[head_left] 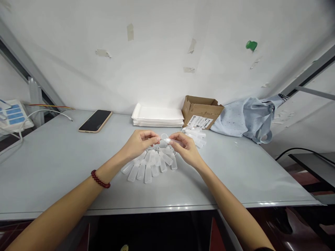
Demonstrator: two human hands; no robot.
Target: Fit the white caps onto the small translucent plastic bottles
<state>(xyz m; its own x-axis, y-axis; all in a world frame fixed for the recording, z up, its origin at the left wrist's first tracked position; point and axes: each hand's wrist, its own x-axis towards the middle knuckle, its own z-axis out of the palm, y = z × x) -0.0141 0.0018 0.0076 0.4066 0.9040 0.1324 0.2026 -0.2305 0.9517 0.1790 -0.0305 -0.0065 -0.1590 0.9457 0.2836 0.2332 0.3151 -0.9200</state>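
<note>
My left hand (138,143) is closed, thumb and fingertips pinching the end of a thin pale loop (164,135). Opposite it, my right hand (187,149) is closed in a pinch on a small translucent plastic tube (168,140) with a white end, partly hidden by the fingers. The loop arches up between the two hands and meets the tube's white end. On the table just below lies a fanned-out bunch of similar translucent tubes (148,173). More such tubes (199,139) lie beyond my right hand, in front of the box.
Against the wall stand a stack of white padded envelopes (158,120) and an open cardboard box (202,108). A light blue cloth bag (242,116) rests at the right. A phone (95,121) lies at the left; a white cable (49,111) crosses the grey table's (209,188) left end.
</note>
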